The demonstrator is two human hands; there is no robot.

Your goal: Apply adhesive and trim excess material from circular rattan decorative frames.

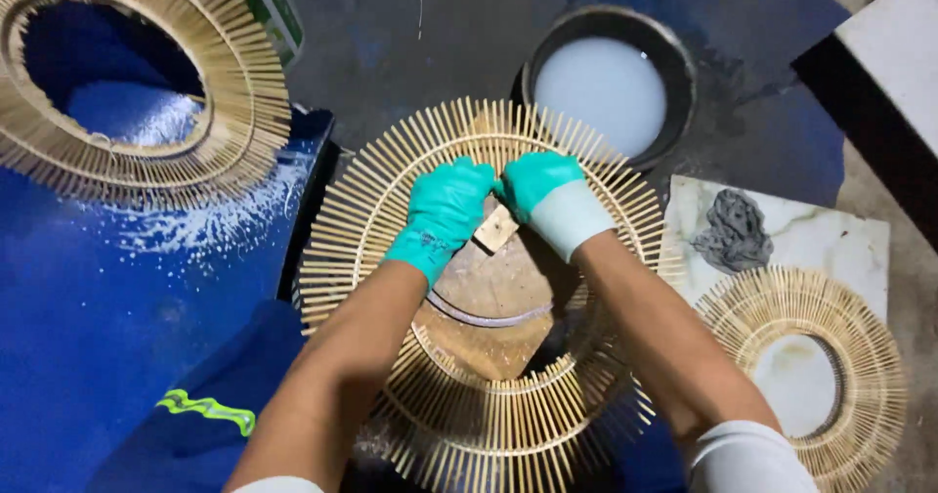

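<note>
Each grip closed — left hand, right hand — pinching the bamboo-stick ring.

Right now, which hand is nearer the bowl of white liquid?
Right. The right hand sits on the bamboo-stick ring just below-left of the bowl of white liquid; the left hand is further left, beyond the small wooden block.

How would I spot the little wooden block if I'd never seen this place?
Find the big sunburst ring of bamboo sticks in the middle, with a bowl of white liquid behind it. Two hands in green gloves meet on its far side, left hand and right hand. The wooden block sits between them: small, flat, square, unlike the thin sticks.
</note>
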